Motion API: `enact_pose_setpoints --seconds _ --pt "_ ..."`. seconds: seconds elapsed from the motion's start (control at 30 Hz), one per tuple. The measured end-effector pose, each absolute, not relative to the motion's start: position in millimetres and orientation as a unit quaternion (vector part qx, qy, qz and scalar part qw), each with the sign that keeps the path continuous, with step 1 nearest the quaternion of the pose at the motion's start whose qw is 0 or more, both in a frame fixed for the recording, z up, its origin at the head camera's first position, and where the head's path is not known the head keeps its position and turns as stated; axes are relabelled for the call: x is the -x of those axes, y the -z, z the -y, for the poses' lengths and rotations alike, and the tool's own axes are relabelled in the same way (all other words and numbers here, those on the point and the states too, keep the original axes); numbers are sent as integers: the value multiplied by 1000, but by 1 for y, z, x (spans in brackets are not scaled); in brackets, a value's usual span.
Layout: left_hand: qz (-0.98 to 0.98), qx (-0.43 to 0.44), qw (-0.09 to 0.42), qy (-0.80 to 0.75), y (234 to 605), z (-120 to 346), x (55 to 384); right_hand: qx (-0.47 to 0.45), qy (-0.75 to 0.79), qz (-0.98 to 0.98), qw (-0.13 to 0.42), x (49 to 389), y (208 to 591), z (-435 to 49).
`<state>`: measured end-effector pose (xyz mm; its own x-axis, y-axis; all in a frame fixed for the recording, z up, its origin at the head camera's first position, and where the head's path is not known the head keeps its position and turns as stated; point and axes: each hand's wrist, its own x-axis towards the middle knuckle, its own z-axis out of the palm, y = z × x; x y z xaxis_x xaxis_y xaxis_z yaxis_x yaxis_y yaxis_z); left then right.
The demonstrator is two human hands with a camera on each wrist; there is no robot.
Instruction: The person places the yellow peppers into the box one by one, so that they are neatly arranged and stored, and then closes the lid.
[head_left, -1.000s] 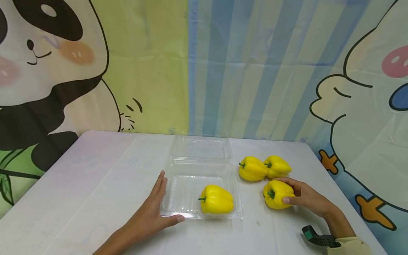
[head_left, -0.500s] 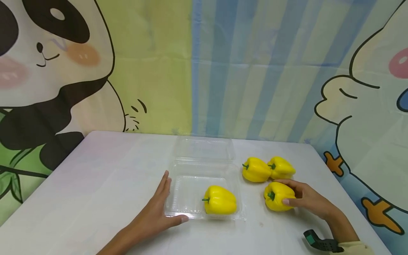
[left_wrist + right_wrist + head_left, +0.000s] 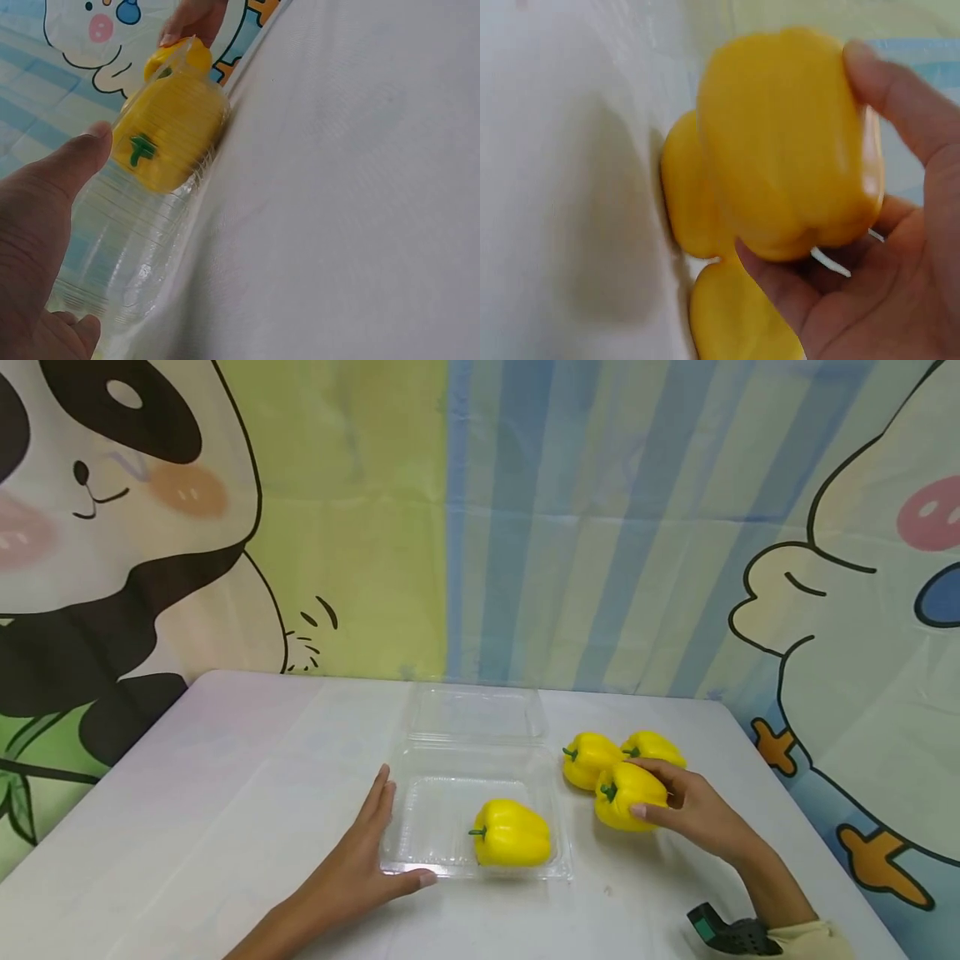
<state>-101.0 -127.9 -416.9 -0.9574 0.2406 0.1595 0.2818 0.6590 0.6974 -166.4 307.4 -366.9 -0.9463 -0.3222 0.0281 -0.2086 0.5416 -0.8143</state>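
Observation:
My right hand [image 3: 701, 814] grips a yellow bell pepper [image 3: 628, 797] between thumb and fingers, and the right wrist view shows this pepper [image 3: 787, 142] raised off the table with its shadow below. Close behind it sit two more yellow bell peppers, one on the left [image 3: 587, 758] and one partly hidden on the right [image 3: 654, 747]. A clear plastic clamshell box [image 3: 431, 818] lies with its lid back. In its front right part rests one bell pepper [image 3: 512, 833], stem to the left. My left hand [image 3: 352, 864], fingers extended and thumb spread, is at the box's front left corner.
The raised lid [image 3: 476, 710] of the box reaches toward the back edge of the white table [image 3: 225, 793]. A printed cloth [image 3: 360, 527] with cartoon animals hangs behind and to the right. A dark band [image 3: 731, 933] is on my right wrist.
My right hand has lifted the bell pepper off the table and moved it a little up and left. The left hand stays by the box; the view has shifted slightly.

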Motion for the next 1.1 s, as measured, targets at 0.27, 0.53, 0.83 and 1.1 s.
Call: enact_pose_setpoints --seconds 0.27,0.53,0.83,1.1 --pt "911 140 26 386 417 128 101 152 448 -881 -19 163 361 -286" --pt "909 142 26 391 417 126 102 175 455 -873 -22 166 357 -270" --pt "910 142 29 387 417 127 100 183 453 -872 -44 166 356 -258" --pt "910 138 26 389 415 128 100 190 477 -857 -44 168 359 -239"
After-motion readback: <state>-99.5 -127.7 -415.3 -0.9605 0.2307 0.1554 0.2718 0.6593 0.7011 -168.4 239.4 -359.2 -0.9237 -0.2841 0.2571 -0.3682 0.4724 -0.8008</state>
